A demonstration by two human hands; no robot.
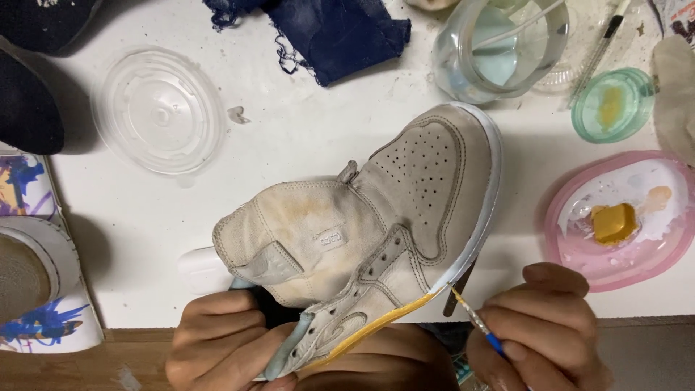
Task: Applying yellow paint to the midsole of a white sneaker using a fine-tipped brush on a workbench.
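You have one high-top sneaker [362, 239] lying on its side at the near edge of the white table [289, 130], toe pointing away from you and its ankle end hanging over the table edge toward your lap. Your left hand [224, 344] is clenched around that ankle end, fingers wrapped at the collar and tongue. Your right hand [543, 333] pinches one fine paintbrush [478, 322] between thumb and fingers; its tip touches the sole's edge, where a yellow band runs along the near part while the far part is white.

Count two paint dishes to your right: one pink lid [615, 217] holding a yellow blob and whitish smears, and one small green lid [612, 105] with a yellow patch. Behind the toe stands one clear glass jar [499, 43] of pale bluish water with one stick leaning in it. One clear plastic lid [159, 108] lies to the left, and one dark blue frayed cloth [326, 32] lies at the far edge. A second shoe [36, 282], splashed with blue, sits at the far left.
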